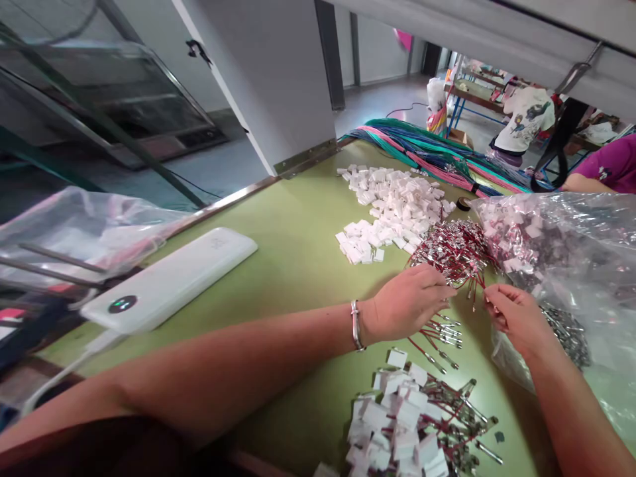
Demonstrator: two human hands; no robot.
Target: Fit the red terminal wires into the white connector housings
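Note:
My left hand (408,301) reaches across the green table (298,258), its fingers pinched on the stems of a bunch of red wires with metal terminals (454,248). A silver bracelet sits on that wrist. My right hand (514,315) is curled close beside it, fingers closed near the same wire ends; what they grip is too small to make out. Loose terminal wires (444,334) lie under my hands. A pile of white plastic connectors (392,205) lies beyond. Nearer me is a heap of connectors fitted with wires (412,424).
A clear plastic bag (566,265) of parts lies at the right. A white power bank (169,278) rests at the left near another plastic bag (74,225). Coloured wire bundles (437,156) run along the table's far edge. A person in a purple sleeve (609,169) sits at the far right.

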